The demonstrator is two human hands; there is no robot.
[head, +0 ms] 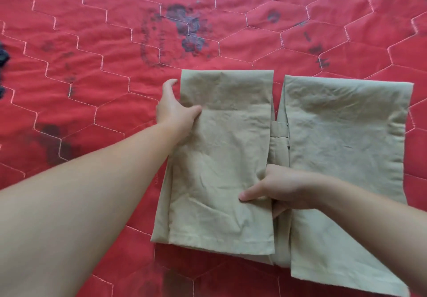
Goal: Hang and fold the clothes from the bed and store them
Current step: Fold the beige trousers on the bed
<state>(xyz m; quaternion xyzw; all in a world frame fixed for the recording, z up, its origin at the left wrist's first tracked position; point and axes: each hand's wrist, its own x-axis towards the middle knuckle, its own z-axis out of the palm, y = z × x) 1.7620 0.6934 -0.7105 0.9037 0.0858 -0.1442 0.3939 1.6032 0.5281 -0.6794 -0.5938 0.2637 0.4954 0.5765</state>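
Khaki trousers (335,135) lie folded on the red quilted bedspread (92,42). The left hand (175,109) pinches the folded panel's nine o'clock edge, and the right hand (284,187) pinches its three o'clock edge.

Single head view, looking steeply down, close over red quilt (92,42).

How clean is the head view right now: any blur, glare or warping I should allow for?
Head view: soft, even light, no glare, only faint shadows under the hands; slightly soft overall, yet creases in the cloth and quilt stitching read fine; wide-angle stretch enlarges the left forearm at the lower left edge; left hand and right hand are not smeared.
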